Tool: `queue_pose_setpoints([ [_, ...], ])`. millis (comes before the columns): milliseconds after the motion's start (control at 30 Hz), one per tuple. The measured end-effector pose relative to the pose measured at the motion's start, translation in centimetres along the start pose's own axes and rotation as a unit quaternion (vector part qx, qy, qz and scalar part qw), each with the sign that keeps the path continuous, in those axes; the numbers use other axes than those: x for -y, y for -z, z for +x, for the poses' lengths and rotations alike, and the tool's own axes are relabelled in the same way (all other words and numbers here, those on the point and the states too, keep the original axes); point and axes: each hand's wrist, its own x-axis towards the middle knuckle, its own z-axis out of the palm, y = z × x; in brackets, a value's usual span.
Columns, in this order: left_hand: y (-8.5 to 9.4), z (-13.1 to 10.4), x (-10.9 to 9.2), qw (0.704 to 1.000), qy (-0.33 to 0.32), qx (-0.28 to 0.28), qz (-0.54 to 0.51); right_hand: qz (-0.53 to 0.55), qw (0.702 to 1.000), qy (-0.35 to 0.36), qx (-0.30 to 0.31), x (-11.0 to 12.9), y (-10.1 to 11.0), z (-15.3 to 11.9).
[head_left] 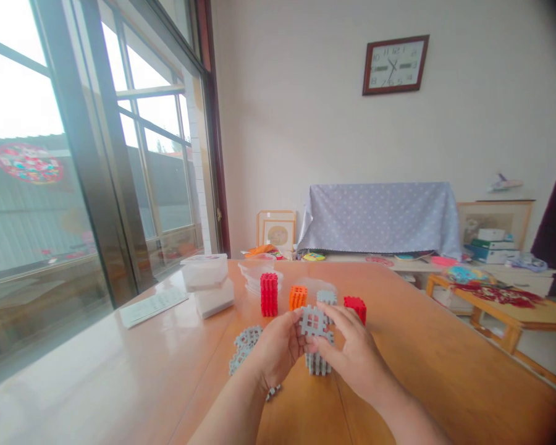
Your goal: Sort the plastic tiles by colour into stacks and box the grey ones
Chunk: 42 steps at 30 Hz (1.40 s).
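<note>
Between both hands is a flat grey square lattice piece (312,321) with notched edges. My left hand (280,346) is closed on its left side. My right hand (345,337) pinches it from the right, fingers at its top and thumb low. Below and behind the hands stands a grey block of stacked pieces (319,364), partly hidden. Loose grey lattice pieces (246,346) lie left of my left wrist, and another small grey piece (273,392) shows beside that wrist. Beyond the hands are a tall red stack (269,295), an orange stack (298,298), a grey stack (327,298) and a lower red stack (356,309).
White boxes (214,298) and clear plastic tubs (259,272) stand at the back left of the wooden table (167,364). A paper sheet (154,307) lies near its left edge. A low bench (514,315) with cloths stands to the right, beyond the table.
</note>
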Motion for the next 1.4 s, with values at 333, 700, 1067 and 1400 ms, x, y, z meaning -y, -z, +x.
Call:
queue_pose_setpoints([
  [333, 3.2, 1.1, -1.2, 0.970, -0.110, -0.141, 0.163, 0.024, 0.994, -0.084, 0.069, -2.4, 1.8, 0.6],
  [700, 3.9, 1.4, -0.9, 0.927, -0.121, -0.179, 0.307, 0.035, 0.983, -0.127, 0.132, -3.2, 1.5, 0.3],
  [1067, 5.8, 2.2, 0.9, 0.604, -0.183, -0.138, 0.764, 0.050, 0.984, -0.169, 0.026, -4.8, 0.4, 0.4],
  [1400, 6.9, 3.1, 2.3, 0.659, -0.203, -0.163, 0.705, 0.061, 0.977, -0.205, -0.003, -4.7, 0.6, 0.5],
])
